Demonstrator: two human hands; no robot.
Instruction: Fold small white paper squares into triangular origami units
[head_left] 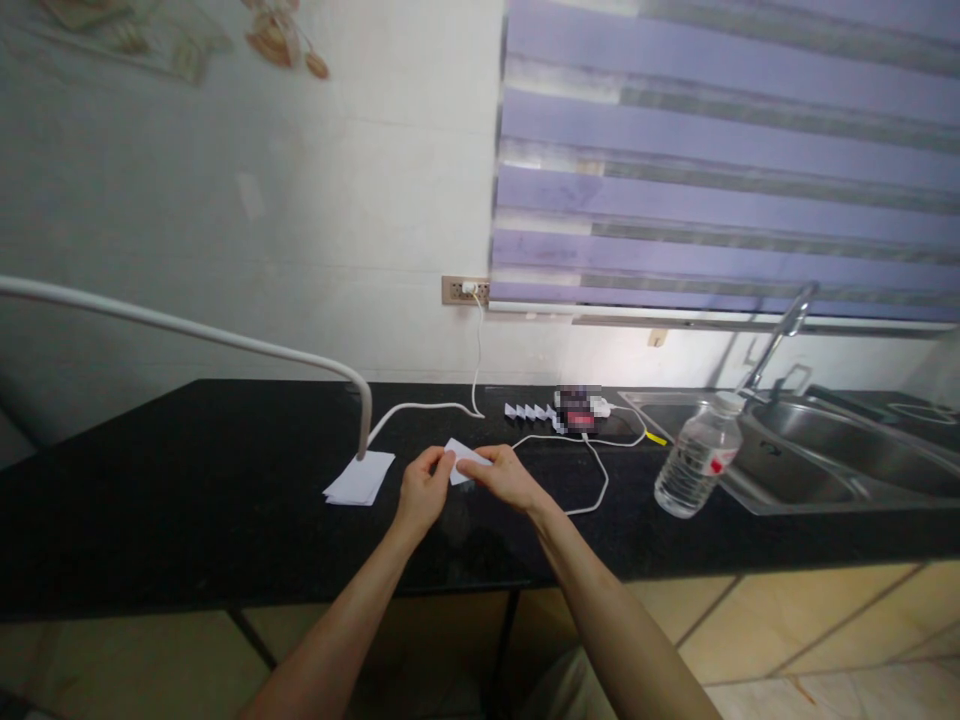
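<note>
– What could go wrong?
– The small white paper piece (461, 452), pinched by the left hand (424, 482) and the right hand (506, 474), might be creased askew by uneven thumb pressure.
– Where is it held?
– Between both hands, at the fingertips, over the glossy black stone desk (225, 510); the loose white paper stack (363, 481) is placed near, left of the left hand.

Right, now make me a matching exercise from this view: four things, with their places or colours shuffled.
Things:
1. sheet
2. stack
3. bottle
4. blind

Places or colours:
A. on the counter, left of both hands
B. striped with purple
C. held by the left hand and right hand
D. near the sink

Pairs: 1-C, 2-A, 3-D, 4-B
</note>
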